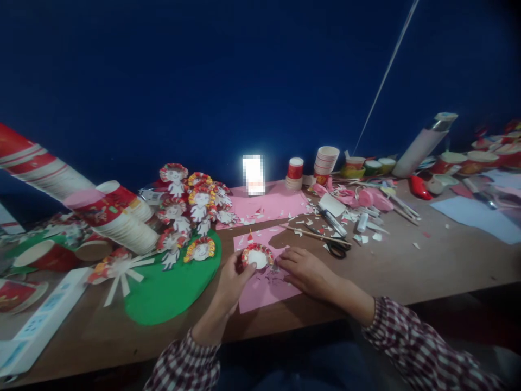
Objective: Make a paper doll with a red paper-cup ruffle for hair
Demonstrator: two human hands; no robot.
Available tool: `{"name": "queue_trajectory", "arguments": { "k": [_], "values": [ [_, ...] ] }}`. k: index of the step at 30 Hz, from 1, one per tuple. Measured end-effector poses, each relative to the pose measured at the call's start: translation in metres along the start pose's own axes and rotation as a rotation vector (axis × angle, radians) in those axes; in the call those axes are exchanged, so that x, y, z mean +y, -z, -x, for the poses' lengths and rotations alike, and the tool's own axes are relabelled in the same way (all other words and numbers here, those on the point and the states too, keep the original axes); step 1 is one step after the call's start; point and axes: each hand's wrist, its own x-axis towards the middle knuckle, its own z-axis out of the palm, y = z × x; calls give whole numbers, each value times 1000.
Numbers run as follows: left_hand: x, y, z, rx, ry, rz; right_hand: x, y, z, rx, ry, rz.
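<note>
My left hand [235, 279] grips a round paper-cup craft [258, 258] with a white centre and a red-and-yellow curled rim. Its thumb presses on the lower edge of the white face, and a small red tip sticks up above the rim. Just to the right, my right hand [307, 271] lies low over a pink sheet [248, 300], fingers stretched toward the craft and apparently holding nothing. Dark scraps [271, 278] lie under its fingertips. Finished-looking paper dolls [201, 203] with curled red and yellow hair stand in a cluster behind my left hand.
Scissors [337, 248], a brush-like stick [315, 234] and a marker [334, 222] lie right of the pink sheet among paper scraps. Stacked paper cups [118, 228] lean at left beside a green sheet [171, 298]. A glowing, blurred-out phone-shaped screen [255, 176] stands at the back.
</note>
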Motion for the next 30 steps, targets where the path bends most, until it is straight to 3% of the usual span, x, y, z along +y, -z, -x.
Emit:
{"name": "queue_trajectory", "arguments": {
  "k": [3, 8, 13, 21, 30],
  "values": [
    [-4, 5, -1, -74, -31, -181, 1, -1, 2, 2, 3, -4],
    [1, 11, 2, -13, -224, -561, 4, -3, 1, 13, 9, -9],
    [10, 12, 11, -98, -353, -834, 3, -3, 0, 7, -5, 7],
    [11, 9, 14, -248, -363, -959, -1, -2, 2, -1, -19, 35],
    [4, 12, 14, -285, -426, -1097, -1, -4, 4, -8, -43, 48]
  ]
}}
